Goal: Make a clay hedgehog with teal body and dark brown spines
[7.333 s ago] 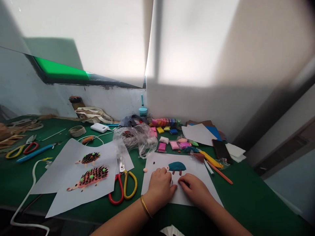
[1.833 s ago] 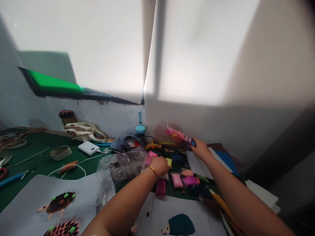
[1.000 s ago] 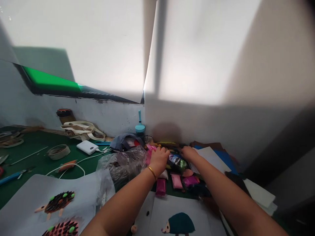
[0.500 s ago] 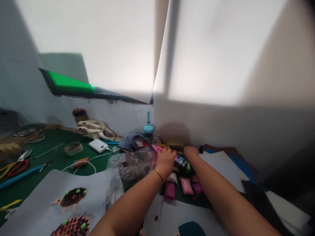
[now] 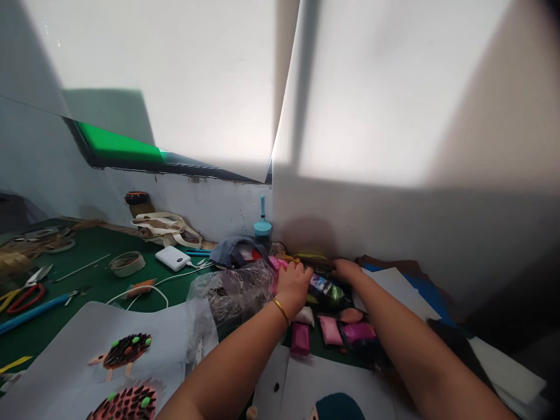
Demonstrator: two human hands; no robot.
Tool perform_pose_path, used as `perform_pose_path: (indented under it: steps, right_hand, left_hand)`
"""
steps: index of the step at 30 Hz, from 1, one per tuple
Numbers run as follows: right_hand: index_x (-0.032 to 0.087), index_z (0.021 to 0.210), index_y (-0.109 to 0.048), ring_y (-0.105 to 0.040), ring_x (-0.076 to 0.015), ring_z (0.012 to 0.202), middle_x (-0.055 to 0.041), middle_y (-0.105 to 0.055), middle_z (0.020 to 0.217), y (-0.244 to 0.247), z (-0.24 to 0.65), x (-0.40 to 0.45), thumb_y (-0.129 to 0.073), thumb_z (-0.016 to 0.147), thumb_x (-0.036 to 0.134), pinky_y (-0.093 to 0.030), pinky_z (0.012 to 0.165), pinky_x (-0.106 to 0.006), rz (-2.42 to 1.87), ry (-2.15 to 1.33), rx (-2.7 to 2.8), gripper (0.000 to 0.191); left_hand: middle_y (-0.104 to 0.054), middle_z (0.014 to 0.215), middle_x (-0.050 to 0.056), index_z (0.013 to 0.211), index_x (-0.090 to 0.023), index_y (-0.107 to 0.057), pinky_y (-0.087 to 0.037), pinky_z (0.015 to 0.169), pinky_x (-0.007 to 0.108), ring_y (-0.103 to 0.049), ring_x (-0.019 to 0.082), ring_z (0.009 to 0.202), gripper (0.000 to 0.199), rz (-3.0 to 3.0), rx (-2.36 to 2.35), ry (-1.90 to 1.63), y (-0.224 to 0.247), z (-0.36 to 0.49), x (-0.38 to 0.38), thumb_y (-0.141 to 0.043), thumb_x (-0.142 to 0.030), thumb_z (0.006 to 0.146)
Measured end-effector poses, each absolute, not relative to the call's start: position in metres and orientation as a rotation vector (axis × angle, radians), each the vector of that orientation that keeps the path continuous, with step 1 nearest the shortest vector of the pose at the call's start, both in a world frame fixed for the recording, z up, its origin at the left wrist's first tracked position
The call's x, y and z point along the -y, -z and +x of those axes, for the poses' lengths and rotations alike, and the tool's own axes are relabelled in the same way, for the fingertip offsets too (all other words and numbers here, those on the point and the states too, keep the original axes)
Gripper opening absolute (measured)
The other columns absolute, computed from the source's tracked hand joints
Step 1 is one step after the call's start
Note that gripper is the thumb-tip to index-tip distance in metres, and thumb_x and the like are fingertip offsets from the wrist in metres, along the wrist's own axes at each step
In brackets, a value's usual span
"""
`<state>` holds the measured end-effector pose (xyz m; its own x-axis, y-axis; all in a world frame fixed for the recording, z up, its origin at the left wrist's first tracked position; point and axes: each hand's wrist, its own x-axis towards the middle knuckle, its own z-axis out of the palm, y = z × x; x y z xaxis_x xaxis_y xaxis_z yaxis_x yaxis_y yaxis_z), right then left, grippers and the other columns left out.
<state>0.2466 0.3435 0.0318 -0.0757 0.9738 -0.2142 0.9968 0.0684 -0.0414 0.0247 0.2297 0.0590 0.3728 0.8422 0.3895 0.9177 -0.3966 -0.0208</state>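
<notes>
My left hand (image 5: 294, 284), with a gold bangle at the wrist, is curled down over the heap of packets. Its fingertips are hidden, and a bright pink packet (image 5: 277, 265) lies against it. Behind a dark, shiny plastic packet (image 5: 326, 289), my right hand (image 5: 348, 270) reaches into the back of the heap, its fingers mostly out of sight. Nearer to me lie a magenta packet (image 5: 300, 339), a light pink packet (image 5: 331, 331), a white packet (image 5: 305, 315) and a purple packet (image 5: 359, 332).
Left of the heap are a crumpled clear plastic bag (image 5: 236, 291), a white power bank (image 5: 173, 258) with a cable, a tape roll (image 5: 127, 264) and red-handled scissors (image 5: 27, 297). Paper sheets with hedgehog pictures (image 5: 128, 352) lie in front. Paper sheets (image 5: 394, 286) are stacked at right.
My right hand has shifted slightly right, and its forearm has moved right, uncovering more of the purple packet. My left hand stays over the heap. The view has turned a little.
</notes>
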Motion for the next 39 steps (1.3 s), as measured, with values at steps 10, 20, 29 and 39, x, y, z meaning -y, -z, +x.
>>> perform_pose_path:
  steps: [10, 20, 29, 39]
  right_hand:
    - [0.020, 0.103, -0.072, -0.067, -0.0170, 0.087, -0.0051, -0.073, 0.098, -0.045, 0.255, -0.338, -0.057, 0.093, 0.032, -0.052, 0.078, -0.026, 1.819, 0.604, -2.412, 0.022]
    - [0.029, 0.107, -0.076, -0.060, -0.0300, 0.113, -0.0124, -0.066, 0.120, -0.034, 0.233, -0.349, -0.060, 0.081, 0.020, -0.042, 0.092, -0.036, 1.799, 0.204, -2.514, 0.031]
    - [0.029, 0.116, -0.071, -0.066, -0.0248, 0.100, -0.0050, -0.072, 0.109, -0.029, 0.246, -0.349, -0.070, 0.068, 0.016, -0.046, 0.082, -0.029, 1.665, 0.265, -2.503, 0.049]
    - [0.022, 0.119, -0.061, -0.062, -0.0200, 0.104, -0.0076, -0.062, 0.123, -0.037, 0.245, -0.353, -0.056, 0.095, 0.034, -0.052, 0.090, -0.038, 1.707, 0.252, -2.452, 0.027]
  left_hand:
    - [-0.059, 0.107, 0.009, 0.109, -0.022, -0.059, -0.040, 0.084, 0.043, -0.047, 0.028, 0.104, 0.022, -2.410, 1.579, 0.450, -0.063, 0.025, -0.228, -0.045, -0.017, 0.093]
    - [-0.059, 0.107, 0.009, 0.111, -0.023, -0.059, -0.040, 0.084, 0.043, -0.049, 0.027, 0.104, 0.023, -2.403, 1.586, 0.435, -0.060, 0.026, -0.229, -0.045, -0.018, 0.094]
    - [-0.059, 0.108, 0.009, 0.111, -0.023, -0.059, -0.040, 0.083, 0.042, -0.048, 0.027, 0.104, 0.023, -2.411, 1.570, 0.440, -0.061, 0.024, -0.228, -0.043, -0.018, 0.095]
    - [-0.059, 0.110, 0.010, 0.110, -0.023, -0.058, -0.038, 0.084, 0.042, -0.048, 0.027, 0.106, 0.022, -2.432, 1.616, 0.395, -0.063, 0.026, -0.228, -0.047, -0.016, 0.093]
